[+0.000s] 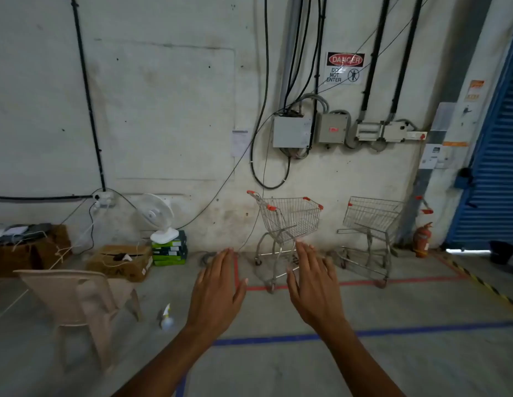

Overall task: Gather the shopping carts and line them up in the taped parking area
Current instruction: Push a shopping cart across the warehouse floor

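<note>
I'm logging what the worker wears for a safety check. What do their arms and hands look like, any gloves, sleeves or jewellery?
Both forearms are bare as far as the frame shows. The left hand and right hand wear no gloves, and no rings, watch or wristbands are visible.

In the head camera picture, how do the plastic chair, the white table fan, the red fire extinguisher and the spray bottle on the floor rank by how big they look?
Largest to smallest, as they look:
1. plastic chair, though it stands nearest the camera, which enlarges it
2. white table fan
3. red fire extinguisher
4. spray bottle, blurred; it looks close to the extinguisher, so the last two places are unsure
</note>
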Action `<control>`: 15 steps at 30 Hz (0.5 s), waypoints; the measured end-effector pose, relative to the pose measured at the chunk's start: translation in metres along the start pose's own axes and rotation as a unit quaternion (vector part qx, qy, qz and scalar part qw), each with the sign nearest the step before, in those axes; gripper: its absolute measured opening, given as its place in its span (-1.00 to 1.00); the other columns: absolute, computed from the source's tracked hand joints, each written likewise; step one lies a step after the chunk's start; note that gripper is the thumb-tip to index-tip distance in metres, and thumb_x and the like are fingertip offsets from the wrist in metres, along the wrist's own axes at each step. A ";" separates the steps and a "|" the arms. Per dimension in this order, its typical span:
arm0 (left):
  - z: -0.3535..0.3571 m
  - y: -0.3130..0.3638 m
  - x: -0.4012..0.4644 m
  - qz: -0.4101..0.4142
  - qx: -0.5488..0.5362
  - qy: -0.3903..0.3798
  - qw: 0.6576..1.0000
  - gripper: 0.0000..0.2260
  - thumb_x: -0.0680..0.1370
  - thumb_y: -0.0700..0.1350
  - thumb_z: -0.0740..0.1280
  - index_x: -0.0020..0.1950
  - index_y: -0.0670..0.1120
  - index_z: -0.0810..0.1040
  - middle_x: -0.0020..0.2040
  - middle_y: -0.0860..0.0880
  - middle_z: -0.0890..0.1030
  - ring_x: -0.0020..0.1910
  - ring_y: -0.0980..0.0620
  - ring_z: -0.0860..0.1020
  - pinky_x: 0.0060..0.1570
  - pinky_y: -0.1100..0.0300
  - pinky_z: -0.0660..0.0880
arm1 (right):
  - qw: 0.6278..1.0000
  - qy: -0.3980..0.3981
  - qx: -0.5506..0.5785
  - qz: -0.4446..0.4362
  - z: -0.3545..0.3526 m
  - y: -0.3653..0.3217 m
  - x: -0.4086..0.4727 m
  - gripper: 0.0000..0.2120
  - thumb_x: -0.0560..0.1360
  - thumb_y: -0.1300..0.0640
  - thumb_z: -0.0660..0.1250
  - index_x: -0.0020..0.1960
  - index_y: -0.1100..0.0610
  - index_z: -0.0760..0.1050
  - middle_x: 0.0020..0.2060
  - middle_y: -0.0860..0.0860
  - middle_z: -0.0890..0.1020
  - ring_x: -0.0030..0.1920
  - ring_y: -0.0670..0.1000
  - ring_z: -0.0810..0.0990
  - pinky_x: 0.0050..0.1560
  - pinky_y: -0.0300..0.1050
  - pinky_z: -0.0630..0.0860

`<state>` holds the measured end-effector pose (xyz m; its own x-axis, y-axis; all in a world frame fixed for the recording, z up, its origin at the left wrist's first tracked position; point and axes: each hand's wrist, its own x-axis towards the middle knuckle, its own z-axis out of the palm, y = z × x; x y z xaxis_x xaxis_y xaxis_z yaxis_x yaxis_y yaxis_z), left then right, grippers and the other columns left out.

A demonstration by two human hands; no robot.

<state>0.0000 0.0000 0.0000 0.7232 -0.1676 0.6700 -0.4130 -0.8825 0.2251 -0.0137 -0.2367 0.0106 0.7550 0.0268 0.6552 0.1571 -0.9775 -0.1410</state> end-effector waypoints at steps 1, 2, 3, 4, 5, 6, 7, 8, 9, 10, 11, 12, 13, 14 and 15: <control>0.008 -0.002 0.011 0.004 -0.009 0.003 1.000 -0.38 0.62 0.16 0.22 0.58 -0.10 0.20 0.52 -0.08 0.35 0.48 -0.04 0.31 0.42 0.03 0.32 | 1.000 -0.002 0.009 0.005 0.009 0.002 0.009 -0.37 0.66 -0.12 0.07 0.65 0.10 0.09 0.58 0.05 0.31 0.58 0.02 0.23 0.55 0.05 0.10; 0.017 -0.004 0.022 -0.003 -0.019 0.004 1.000 -0.38 0.62 0.16 0.23 0.58 -0.12 0.20 0.53 -0.08 0.35 0.48 -0.04 0.31 0.43 0.00 0.34 | 1.000 -0.005 0.017 0.015 0.018 0.007 0.018 -0.37 0.66 -0.12 0.07 0.65 0.10 0.10 0.58 0.05 0.31 0.58 0.02 0.23 0.55 0.06 0.12; 0.029 -0.007 0.034 -0.003 -0.021 0.007 1.000 -0.37 0.62 0.16 0.23 0.59 -0.12 0.20 0.53 -0.08 0.35 0.48 -0.04 0.31 0.43 -0.03 0.35 | 1.000 -0.006 0.017 0.017 0.031 0.013 0.029 -0.37 0.66 -0.13 0.07 0.65 0.10 0.10 0.58 0.06 0.31 0.58 0.02 0.24 0.55 0.08 0.14; 0.041 -0.010 0.047 -0.002 -0.019 0.009 1.000 -0.37 0.62 0.16 0.24 0.59 -0.13 0.20 0.53 -0.08 0.35 0.49 -0.03 0.31 0.42 -0.06 0.36 | 1.000 -0.010 0.017 0.017 0.045 0.019 0.039 -0.38 0.66 -0.13 0.06 0.65 0.11 0.11 0.58 0.06 0.31 0.58 0.02 0.24 0.55 0.09 0.16; 0.055 -0.013 0.060 -0.005 -0.022 0.004 1.000 -0.37 0.62 0.16 0.24 0.59 -0.13 0.20 0.53 -0.08 0.34 0.49 -0.03 0.30 0.42 -0.06 0.36 | 1.000 -0.014 0.015 0.017 0.059 0.027 0.051 -0.38 0.67 -0.14 0.04 0.65 0.11 0.11 0.58 0.06 0.31 0.58 0.01 0.23 0.55 0.09 0.18; 0.069 -0.015 0.073 -0.006 -0.027 0.000 1.000 -0.36 0.62 0.16 0.23 0.59 -0.13 0.19 0.54 -0.08 0.33 0.50 -0.02 0.29 0.43 -0.06 0.35 | 1.000 -0.016 0.016 0.011 0.073 0.034 0.064 -0.38 0.67 -0.15 0.03 0.65 0.12 0.12 0.58 0.06 0.30 0.58 0.01 0.23 0.55 0.08 0.19; 0.083 -0.018 0.088 -0.005 -0.029 0.000 1.000 -0.36 0.62 0.17 0.22 0.60 -0.11 0.17 0.55 -0.07 0.31 0.51 -0.01 0.27 0.45 -0.04 0.32 | 1.000 -0.015 0.013 0.008 0.087 0.043 0.079 -0.38 0.67 -0.15 0.02 0.64 0.12 0.12 0.58 0.07 0.30 0.58 0.02 0.23 0.54 0.08 0.19; 0.100 -0.022 0.103 -0.003 -0.030 0.001 1.000 -0.36 0.63 0.19 0.20 0.61 -0.10 0.15 0.56 -0.06 0.29 0.53 0.00 0.25 0.47 -0.01 0.28 | 1.000 -0.009 0.009 0.005 0.102 0.054 0.094 -0.38 0.67 -0.15 0.02 0.64 0.13 0.13 0.58 0.08 0.31 0.59 0.03 0.22 0.54 0.09 0.20; 0.117 -0.026 0.121 0.000 -0.032 -0.001 0.999 -0.36 0.63 0.19 0.19 0.61 -0.08 0.13 0.57 -0.04 0.27 0.54 0.02 0.23 0.49 0.01 0.25 | 1.000 -0.007 0.011 0.005 0.118 0.065 0.110 -0.38 0.67 -0.15 0.03 0.64 0.13 0.14 0.58 0.09 0.32 0.59 0.04 0.23 0.54 0.09 0.19; 0.134 -0.029 0.139 0.002 -0.036 -0.003 0.999 -0.37 0.64 0.19 0.19 0.62 -0.07 0.12 0.58 -0.03 0.26 0.55 0.03 0.21 0.49 0.02 0.24 | 1.000 -0.008 0.014 0.008 0.133 0.075 0.127 -0.39 0.67 -0.15 0.04 0.63 0.13 0.15 0.57 0.09 0.33 0.59 0.04 0.23 0.54 0.08 0.18; 0.149 -0.032 0.157 0.003 -0.040 -0.005 0.999 -0.37 0.64 0.18 0.20 0.62 -0.07 0.12 0.58 -0.02 0.25 0.55 0.04 0.20 0.49 0.01 0.24 | 1.000 -0.011 0.016 0.007 0.146 0.084 0.143 -0.39 0.67 -0.14 0.04 0.63 0.13 0.15 0.57 0.09 0.32 0.59 0.04 0.22 0.54 0.08 0.17; 0.165 -0.035 0.176 0.006 -0.047 -0.005 0.999 -0.37 0.64 0.18 0.20 0.62 -0.07 0.12 0.59 -0.02 0.24 0.56 0.04 0.19 0.49 0.01 0.24 | 1.000 -0.011 0.019 0.006 0.159 0.092 0.160 -0.39 0.67 -0.15 0.03 0.63 0.13 0.15 0.58 0.08 0.32 0.59 0.04 0.21 0.55 0.07 0.17; 0.180 -0.039 0.195 0.009 -0.045 -0.004 0.999 -0.37 0.64 0.19 0.20 0.62 -0.07 0.11 0.59 -0.02 0.23 0.57 0.05 0.18 0.50 0.03 0.22 | 1.000 -0.011 0.018 0.003 0.171 0.101 0.178 -0.38 0.66 -0.15 0.02 0.63 0.12 0.15 0.58 0.08 0.31 0.60 0.04 0.20 0.55 0.08 0.17; 0.196 -0.042 0.214 0.013 -0.038 -0.002 0.999 -0.36 0.65 0.19 0.19 0.63 -0.07 0.11 0.60 -0.02 0.22 0.58 0.05 0.15 0.52 0.06 0.18 | 1.000 -0.012 0.018 -0.002 0.184 0.109 0.195 -0.38 0.66 -0.15 0.01 0.63 0.13 0.15 0.58 0.08 0.30 0.60 0.04 0.19 0.56 0.08 0.17; 0.212 -0.046 0.233 0.016 -0.028 -0.002 0.999 -0.36 0.65 0.20 0.18 0.63 -0.08 0.09 0.61 -0.02 0.20 0.59 0.05 0.13 0.52 0.09 0.14 | 1.000 -0.016 0.013 -0.008 0.197 0.117 0.214 -0.38 0.66 -0.16 0.01 0.63 0.13 0.15 0.58 0.08 0.30 0.60 0.05 0.20 0.56 0.09 0.18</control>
<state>0.3049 -0.0914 -0.0043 0.7119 -0.1974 0.6740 -0.4659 -0.8509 0.2428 0.2920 -0.3043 -0.0117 0.7716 0.0501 0.6341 0.1861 -0.9710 -0.1498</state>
